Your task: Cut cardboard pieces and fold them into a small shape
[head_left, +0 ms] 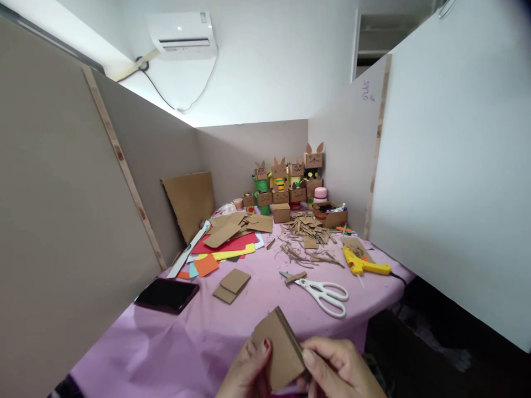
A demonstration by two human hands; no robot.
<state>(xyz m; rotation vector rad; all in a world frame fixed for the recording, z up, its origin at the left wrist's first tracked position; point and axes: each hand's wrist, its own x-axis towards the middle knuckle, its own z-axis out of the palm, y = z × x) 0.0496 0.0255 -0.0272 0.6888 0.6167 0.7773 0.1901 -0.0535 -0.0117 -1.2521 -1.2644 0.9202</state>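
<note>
While we pinch the stacked cardboard squares [279,348] between left hand [245,371] and right hand [342,369] above the table's [166,342] near edge, both gripping, we'd best keep the edges flush, thumbs pressing evenly.

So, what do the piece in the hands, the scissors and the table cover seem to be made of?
The piece in the hands looks like brown cardboard, matte; its edge shows stacked layers. The left hand and right hand both grip it. The scissors have white, probably plastic, handles and grey blades, likely metal. The table cover is pink, creased and faintly shiny: perhaps thin plastic or paper.
</note>
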